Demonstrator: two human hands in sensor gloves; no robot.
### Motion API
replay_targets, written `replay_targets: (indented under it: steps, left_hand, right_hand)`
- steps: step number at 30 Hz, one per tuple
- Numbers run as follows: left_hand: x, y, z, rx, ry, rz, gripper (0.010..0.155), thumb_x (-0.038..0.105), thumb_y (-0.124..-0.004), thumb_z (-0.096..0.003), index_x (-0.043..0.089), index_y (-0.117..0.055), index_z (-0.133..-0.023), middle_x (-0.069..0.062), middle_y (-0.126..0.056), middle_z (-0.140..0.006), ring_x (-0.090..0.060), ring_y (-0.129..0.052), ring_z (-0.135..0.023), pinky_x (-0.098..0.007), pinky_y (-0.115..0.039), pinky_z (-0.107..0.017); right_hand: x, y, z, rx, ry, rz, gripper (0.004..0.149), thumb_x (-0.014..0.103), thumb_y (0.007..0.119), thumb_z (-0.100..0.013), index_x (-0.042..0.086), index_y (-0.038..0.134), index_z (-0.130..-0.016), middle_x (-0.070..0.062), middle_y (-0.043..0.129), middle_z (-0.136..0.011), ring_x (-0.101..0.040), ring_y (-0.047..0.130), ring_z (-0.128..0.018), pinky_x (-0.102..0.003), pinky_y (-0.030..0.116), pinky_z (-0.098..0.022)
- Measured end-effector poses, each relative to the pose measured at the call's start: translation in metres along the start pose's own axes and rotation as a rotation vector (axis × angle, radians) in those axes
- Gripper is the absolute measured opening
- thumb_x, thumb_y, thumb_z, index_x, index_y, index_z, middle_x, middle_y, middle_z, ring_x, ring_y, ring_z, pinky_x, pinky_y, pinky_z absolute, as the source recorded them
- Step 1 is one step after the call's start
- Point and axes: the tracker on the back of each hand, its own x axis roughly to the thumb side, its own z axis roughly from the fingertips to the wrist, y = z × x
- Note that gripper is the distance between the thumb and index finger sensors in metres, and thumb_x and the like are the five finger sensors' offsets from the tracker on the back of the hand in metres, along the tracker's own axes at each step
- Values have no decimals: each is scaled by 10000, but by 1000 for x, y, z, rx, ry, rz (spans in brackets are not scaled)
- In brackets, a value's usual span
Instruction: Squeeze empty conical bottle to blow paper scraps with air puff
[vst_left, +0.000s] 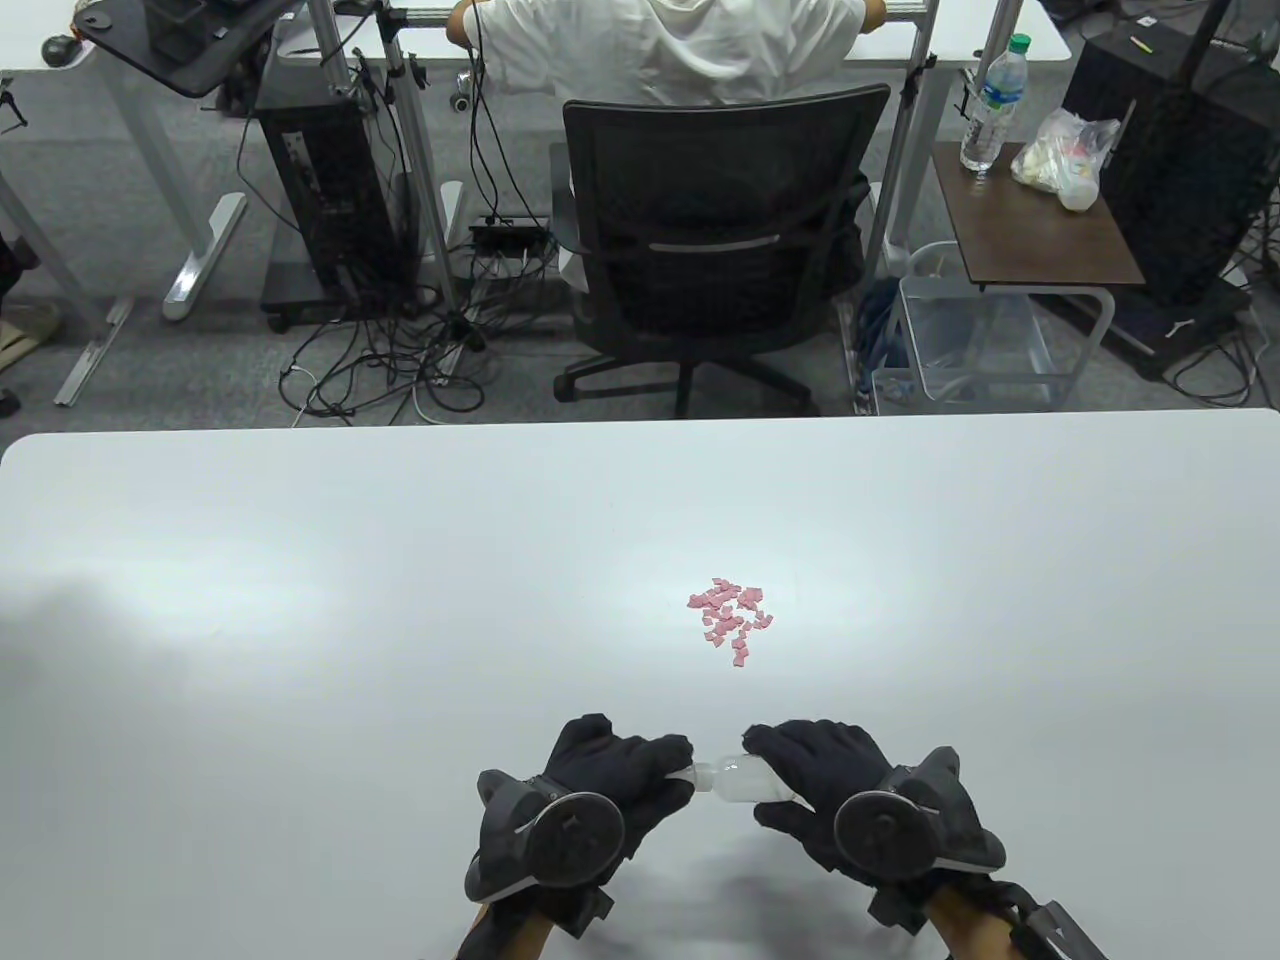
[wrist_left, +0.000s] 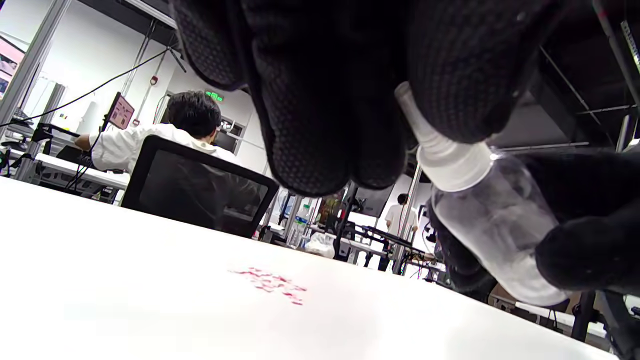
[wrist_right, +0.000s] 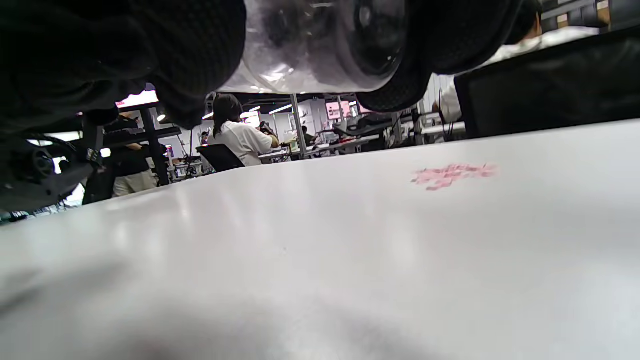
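Between both hands (vst_left: 715, 785) — bottle (vst_left: 738, 779), near scraps (vst_left: 731, 620).

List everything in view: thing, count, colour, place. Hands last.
Bottle: 1, clear with white nozzle cap, held sideways between both hands above the table's near edge.
Paper scraps: one small pile, pink, mid-table beyond the bottle.
Table: 1, white.
Office chair: 1, black, behind the table, person in white shirt seated.
Water bottle: 1, clear with green cap, on brown side table.
Plastic bag: 1, clear, same side table.
Left hand: black glove, holds the nozzle end.
Right hand: black glove, grips the bottle body.
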Motion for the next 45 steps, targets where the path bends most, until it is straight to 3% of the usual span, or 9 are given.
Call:
replay_targets:
  steps: [4, 10, 14, 17, 23, 29, 39, 42, 45]
  left_hand:
    - [8, -2, -1, 20, -35, -65, 498, 389, -937, -467, 254, -850, -938, 16, -1037, -814, -163, -1097, -707, -484, -637, -773]
    - [3, -5, -1, -20, 6, -7, 479, 437, -865, -503, 209, -865, -925, -10, -1059, -758, -177, -1111, -645, -481, -643, -766]
    - [4, -5, -1, -59, -16, -39, 556, 454, -917, -476, 222, -828, -973, -15, -1030, -837, -180, -1094, -713, -499, -617, -781]
    - [5, -5, -2, -37, -8, -50, 497, 396, -930, -478, 219, -856, -936, 1, -1057, -772, -153, -1115, -655, -490, -630, -776]
    - [6, -6, -3, -89, 17, -44, 477, 454, -793, -533, 193, -858, -926, -28, -1035, -766, -194, -1083, -651, -515, -606, -778]
    - [7, -8, -3, -64, 71, 21, 457, 437, -815, -550, 232, -823, -958, -13, -974, -915, -239, -1026, -819, -505, -620, -771]
    - [0, -5, -2, 22, 102, 160, 427, 433, -854, -536, 226, -870, -910, -1, -1077, -698, -183, -1117, -589, -437, -714, -720]
    - [0, -7, -2, -34, 66, 165, 571, 490, -888, -494, 205, -808, -981, -19, -1036, -796, -204, -1088, -679, -465, -676, -744]
    - [2, -7, -2, -42, 50, 133, 535, 357, -920, -509, 204, -782, -1003, -10, -1016, -837, -196, -1080, -723, -470, -665, -756]
  right_hand:
    - [-4, 2, 1, 20, 12, -23, 685, 425, 826, -513, 121, 653, -1103, -164, 794, -994, -432, 881, -841, -634, 723, -646]
    - [-2, -1, 1, -26, 17, 18, 685, 410, 852, -499, 132, 663, -1095, -160, 790, -999, -435, 872, -851, -639, 716, -649]
    - [-1, 1, 0, -4, 28, 25, 688, 411, 851, -500, 122, 660, -1095, -168, 793, -994, -435, 879, -841, -637, 720, -646]
    - [0, 1, 0, -2, 22, 28, 691, 407, 857, -497, 120, 660, -1093, -168, 793, -994, -435, 881, -839, -636, 722, -646]
    - [1, 0, 1, -10, 12, 28, 690, 402, 862, -494, 120, 662, -1091, -170, 791, -994, -439, 876, -841, -640, 716, -650]
    - [0, 0, 1, -8, 17, 11, 692, 405, 860, -496, 105, 666, -1088, -181, 797, -983, -441, 880, -829, -640, 716, -647]
    - [1, -1, 2, -31, 30, 22, 695, 398, 870, -492, 104, 662, -1087, -185, 787, -991, -441, 880, -833, -648, 712, -645]
    - [1, -2, 2, -42, 47, 40, 695, 398, 864, -496, 95, 659, -1087, -193, 785, -988, -444, 878, -829, -649, 711, -642]
    - [-1, -1, 2, -31, 48, 19, 697, 397, 865, -496, 95, 658, -1088, -193, 784, -990, -445, 877, -830, -651, 709, -643]
